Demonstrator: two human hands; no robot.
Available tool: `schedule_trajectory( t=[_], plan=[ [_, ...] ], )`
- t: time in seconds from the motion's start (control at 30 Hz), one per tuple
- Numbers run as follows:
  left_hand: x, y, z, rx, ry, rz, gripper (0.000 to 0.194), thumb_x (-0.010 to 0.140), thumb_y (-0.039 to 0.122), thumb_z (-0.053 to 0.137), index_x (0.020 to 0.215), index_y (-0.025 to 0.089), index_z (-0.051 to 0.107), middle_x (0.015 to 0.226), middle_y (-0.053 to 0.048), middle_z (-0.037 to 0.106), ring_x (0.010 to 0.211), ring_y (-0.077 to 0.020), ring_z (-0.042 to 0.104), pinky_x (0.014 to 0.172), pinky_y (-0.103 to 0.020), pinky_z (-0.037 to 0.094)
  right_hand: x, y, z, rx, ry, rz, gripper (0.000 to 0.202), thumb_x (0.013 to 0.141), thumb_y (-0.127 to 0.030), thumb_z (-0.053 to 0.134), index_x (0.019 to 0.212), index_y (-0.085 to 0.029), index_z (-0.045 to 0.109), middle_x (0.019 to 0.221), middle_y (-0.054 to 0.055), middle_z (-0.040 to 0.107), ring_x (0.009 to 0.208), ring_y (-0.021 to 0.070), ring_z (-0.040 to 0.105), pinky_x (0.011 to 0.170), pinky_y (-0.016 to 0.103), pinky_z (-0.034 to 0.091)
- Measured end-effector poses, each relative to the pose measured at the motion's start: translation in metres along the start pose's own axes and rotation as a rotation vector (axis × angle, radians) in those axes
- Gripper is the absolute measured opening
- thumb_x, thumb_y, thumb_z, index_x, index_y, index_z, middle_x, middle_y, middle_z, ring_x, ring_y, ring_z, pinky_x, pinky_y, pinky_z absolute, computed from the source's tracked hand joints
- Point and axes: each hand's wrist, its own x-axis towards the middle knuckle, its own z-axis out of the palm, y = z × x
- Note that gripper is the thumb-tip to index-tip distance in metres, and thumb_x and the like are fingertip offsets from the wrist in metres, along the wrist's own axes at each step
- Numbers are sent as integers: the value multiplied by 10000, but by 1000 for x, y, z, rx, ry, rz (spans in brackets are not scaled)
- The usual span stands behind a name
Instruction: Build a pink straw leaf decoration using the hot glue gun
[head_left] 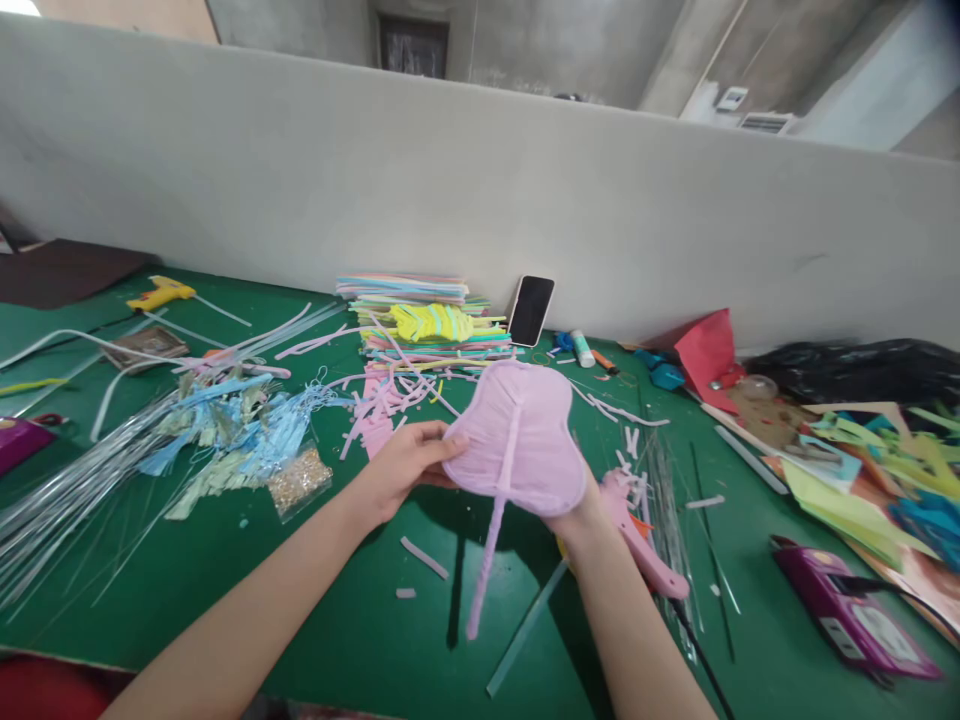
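Observation:
A pale purple hand fan with a lobed outline is held up over the green table, its wrapped handle pointing down toward me. My left hand pinches the fan's left edge, thumb on the near face and fingers behind. From the right, my right hand supports the lower right edge; its fingers are hidden behind the fan. Just beyond that wrist lies a pink glue gun. Behind the fan are scattered pink strips.
Bundled coloured strips and a phone stand by the grey partition. Blue tassels and a yellow glue gun lie left. Paper scraps and a purple device lie right on the green table.

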Motion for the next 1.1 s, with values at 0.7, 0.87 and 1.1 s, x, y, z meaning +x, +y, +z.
schedule_trajectory(
  t=[0.7,0.87,1.1],
  plan=[
    [0,10,-9,49,57,129,317,804,462,663,847,149,684,774,-55,746,715,-179,702,698,-290,565,-7,-16,4,167,138,75,315,630,-352,808,896,-215,709,851,0,749,660,142,654,564,234,512],
    [-2,12,-8,67,25,122,255,741,370,724,854,143,703,774,-66,752,741,-194,711,727,-306,562,-8,-18,3,173,159,23,360,642,-381,801,950,-225,701,981,13,746,787,170,679,624,252,540],
    [-4,14,-4,85,33,151,299,704,383,775,866,140,711,826,-78,761,753,-196,716,756,-318,567,-10,-20,5,169,164,-7,354,659,-394,790,961,-236,693,993,12,746,805,184,689,670,283,558]
  ],
)
